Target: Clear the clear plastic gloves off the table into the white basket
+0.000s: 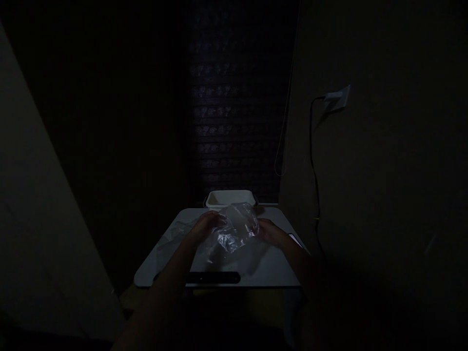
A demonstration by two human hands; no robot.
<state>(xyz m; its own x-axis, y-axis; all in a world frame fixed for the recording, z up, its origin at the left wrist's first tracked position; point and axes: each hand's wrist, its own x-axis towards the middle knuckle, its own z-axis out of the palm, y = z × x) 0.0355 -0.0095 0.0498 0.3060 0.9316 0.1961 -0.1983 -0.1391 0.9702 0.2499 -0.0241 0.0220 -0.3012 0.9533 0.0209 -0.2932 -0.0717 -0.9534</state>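
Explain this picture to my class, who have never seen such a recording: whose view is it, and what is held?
There is no robot here. One camera, worn on a person's head, looks forward and down at two bare hands.

The left hand and right hand hold crumpled clear plastic between them, above a pale table. A long black strip lies along its near edge, and a light-coloured tub stands at the far side. The room is dark, so finer details cannot be told.
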